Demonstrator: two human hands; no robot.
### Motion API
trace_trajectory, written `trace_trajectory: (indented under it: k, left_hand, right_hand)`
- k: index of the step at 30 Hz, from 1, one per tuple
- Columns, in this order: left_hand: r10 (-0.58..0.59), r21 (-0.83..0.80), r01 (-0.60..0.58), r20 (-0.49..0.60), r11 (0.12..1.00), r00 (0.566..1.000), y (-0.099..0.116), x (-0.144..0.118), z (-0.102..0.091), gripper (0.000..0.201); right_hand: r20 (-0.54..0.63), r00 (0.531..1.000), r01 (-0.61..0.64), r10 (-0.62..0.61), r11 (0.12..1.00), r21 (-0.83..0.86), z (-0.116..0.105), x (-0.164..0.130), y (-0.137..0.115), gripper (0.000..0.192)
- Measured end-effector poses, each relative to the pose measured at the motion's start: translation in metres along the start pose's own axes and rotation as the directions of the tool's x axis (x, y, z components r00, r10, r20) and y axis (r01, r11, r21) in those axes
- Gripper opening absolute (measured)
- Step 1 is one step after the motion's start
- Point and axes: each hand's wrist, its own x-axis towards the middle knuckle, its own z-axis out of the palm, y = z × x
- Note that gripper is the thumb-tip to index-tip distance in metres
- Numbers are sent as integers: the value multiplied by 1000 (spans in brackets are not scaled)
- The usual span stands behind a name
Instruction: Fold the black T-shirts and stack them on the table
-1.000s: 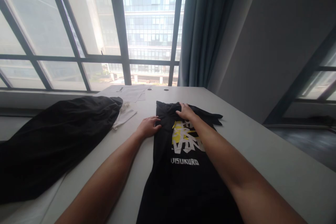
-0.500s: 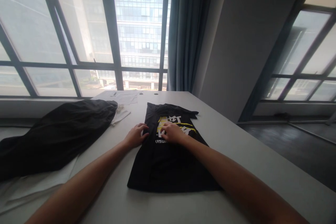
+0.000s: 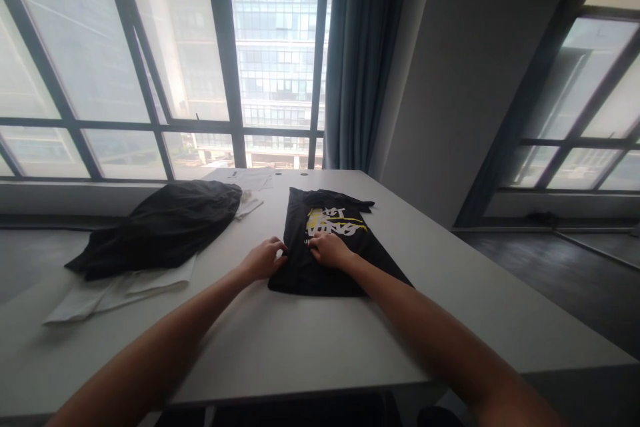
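A black T-shirt [image 3: 306, 275] with a yellow and white print lies folded into a narrow strip on the white table [image 3: 310, 340], running away from me. My left hand [image 3: 264, 260] grips its left edge near the middle, fingers curled on the fabric. My right hand [image 3: 330, 250] lies just right of it on the shirt, below the print, fingers curled into the cloth. Both forearms reach in from the bottom of the view. The shirt's near end lies flat just in front of my hands.
A heap of black clothing [image 3: 170, 223] lies on the left of the table over a white garment [image 3: 125, 287]. Papers [image 3: 253, 179] sit at the far edge by the window. A blue-grey curtain [image 3: 360, 60] hangs behind. The table's right edge drops to the floor.
Both hands have slid along the shirt toward me, from its collar end to below the print. The view has pulled back, so the shirt and the table's front edge now show whole.
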Motion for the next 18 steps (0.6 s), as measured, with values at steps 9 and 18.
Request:
trace_trajectory:
  k: [9, 18]
  left_hand:
    - [-134, -69, 163, 314, 984, 940, 17, -27, -20, 98]
    - [-112, -183, 127, 91, 975, 990, 26, -29, -18, 38]
  right_hand:
    - [-134, 991, 10, 11, 988, 151, 12, -23, -19, 25]
    - [-201, 968, 213, -149, 913, 348, 13, -27, -8, 21]
